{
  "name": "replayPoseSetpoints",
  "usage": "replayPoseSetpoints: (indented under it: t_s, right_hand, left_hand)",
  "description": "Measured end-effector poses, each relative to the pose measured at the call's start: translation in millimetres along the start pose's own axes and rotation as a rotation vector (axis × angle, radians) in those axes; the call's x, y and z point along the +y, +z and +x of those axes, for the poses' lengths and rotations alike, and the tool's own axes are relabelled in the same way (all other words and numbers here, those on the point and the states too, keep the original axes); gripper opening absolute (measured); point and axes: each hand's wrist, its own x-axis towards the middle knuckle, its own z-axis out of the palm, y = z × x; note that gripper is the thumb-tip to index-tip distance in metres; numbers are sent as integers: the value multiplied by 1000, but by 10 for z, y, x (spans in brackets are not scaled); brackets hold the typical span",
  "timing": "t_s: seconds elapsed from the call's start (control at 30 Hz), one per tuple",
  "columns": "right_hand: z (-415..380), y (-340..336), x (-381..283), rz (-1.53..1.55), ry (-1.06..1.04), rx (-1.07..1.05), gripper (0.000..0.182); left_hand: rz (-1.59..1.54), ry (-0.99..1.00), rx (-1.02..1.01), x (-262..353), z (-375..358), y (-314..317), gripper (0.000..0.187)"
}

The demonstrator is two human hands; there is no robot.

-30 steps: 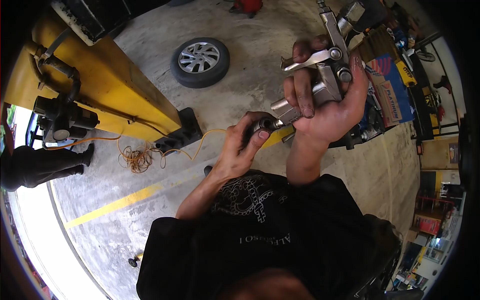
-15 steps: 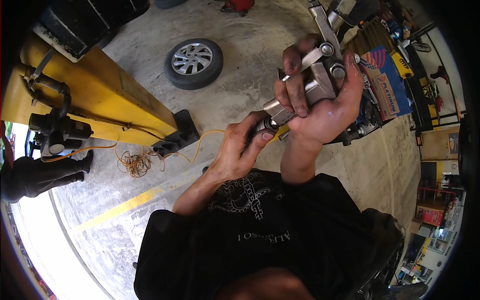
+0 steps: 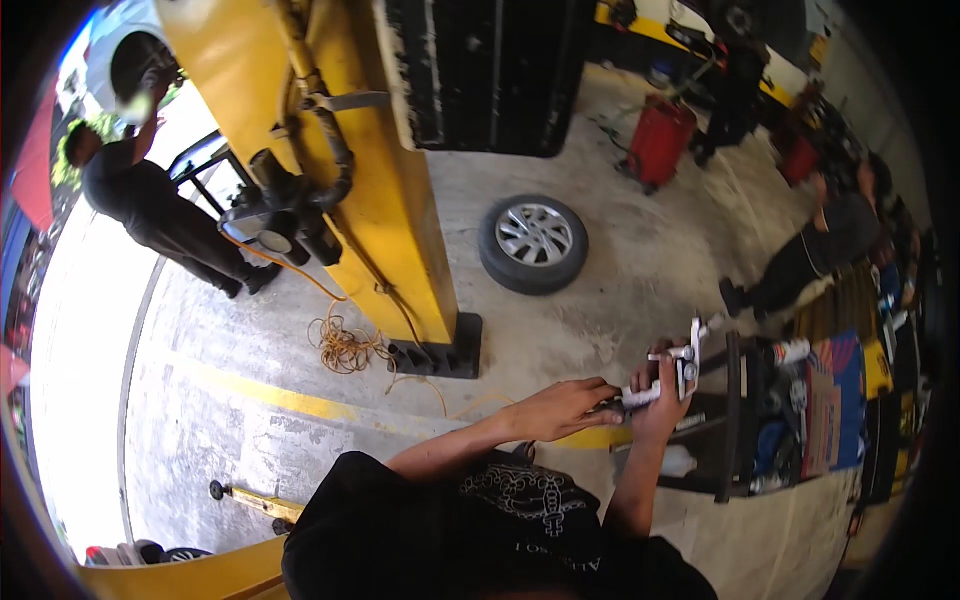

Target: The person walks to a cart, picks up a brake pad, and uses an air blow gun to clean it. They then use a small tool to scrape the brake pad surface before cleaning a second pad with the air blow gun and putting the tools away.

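A silvery metal car part (image 3: 689,366) with a bolted arm at its far end is held in front of me, right of centre. My right hand (image 3: 659,408) is wrapped round its body from below, with fingers curled over it. At the nearer, left end of the part, my left hand (image 3: 558,408) reaches in palm down. Its fingertips are closed around that end, which they mostly hide. The exact kind of part is too small to make out.
A yellow lift post (image 3: 405,250) with a black base stands left, an orange coiled hose (image 3: 345,345) beside it. A wheel (image 3: 534,244) lies on the floor ahead. A cart (image 3: 735,420) with boxes is at right. People stand at left (image 3: 150,210) and right (image 3: 825,245).
My view has swung left and up, so the post, wheel and more people show. Both hands and the metal part now appear lower and farther from the camera, still together.
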Motion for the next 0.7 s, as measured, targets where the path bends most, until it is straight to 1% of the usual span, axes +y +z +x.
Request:
replayPoseSetpoints:
  t_s: [0.03,0.07,0.1,0.13,0.17,0.2,0.23,0.27,0.3,0.33,0.37,0.4,0.43,0.47,0.5,0.53,0.57,0.6,0.63,0.67,0.7]
  right_hand:
    - [-10,-150,136,-51,7,108,29]
    - [-17,-309,238,-86,19,172,25]
    - [-63,-391,257,-135,53,221,25]
    - [-94,-572,373,-232,52,350,31]
    - [-135,-768,450,-248,52,312,36]
    - [-178,-890,484,-267,50,292,41]
    - [-192,-1052,606,-339,61,371,45]
    - [-279,-1225,666,-413,68,473,49]
    - [-334,-1122,582,-591,35,435,47]
    - [-359,-1289,544,-784,16,289,37]
    - [-392,-1075,358,-894,-10,325,26]
    - [-420,-1187,356,-901,-14,328,23]
    - [-445,-1246,323,-1121,-113,402,22]
    - [-472,-1530,442,-1190,-241,405,23]
    - [-530,-1613,392,-1188,-181,468,24]
    - [-569,-1688,350,-1177,-123,511,26]
    - [-603,-1794,327,-1148,-63,562,27]
    - [-668,-1883,311,-1119,-9,585,28]
    - [-738,-1946,262,-1119,5,636,28]
    - [-770,-2003,209,-1084,27,637,29]
    - [-793,-2051,150,-1052,46,627,30]
  left_hand:
    - [153,-18,237,34,-42,-239,35]
    - [300,-30,464,138,-132,-551,32]
    - [372,-136,789,246,-207,-906,35]
    - [638,-129,1011,313,-323,-1284,40]
    - [942,-101,1157,374,-409,-1659,44]
    - [1155,-110,1224,401,-446,-1992,46]
    - [1299,-72,1212,400,-441,-2312,47]
    - [1384,-128,1106,428,-420,-2544,44]
    - [1500,-168,949,334,-456,-2770,41]
    - [1438,-125,928,260,-463,-2913,41]
    - [1526,-103,824,291,-488,-3018,44]
    - [1481,-101,797,250,-566,-3094,46]
    - [1310,-76,919,52,-668,-3337,43]
    - [1400,35,864,6,-693,-3445,42]
    - [1651,107,786,-147,-823,-3660,40]
    - [1782,149,754,-152,-812,-3697,36]
    - [1735,71,835,-155,-745,-3655,33]
    - [1797,166,826,-212,-760,-3663,30]
    - [1660,183,1113,-186,-604,-3520,34]
    - [1474,232,1379,-159,-454,-3380,42]
    - [1385,270,1506,-139,-358,-3277,41]
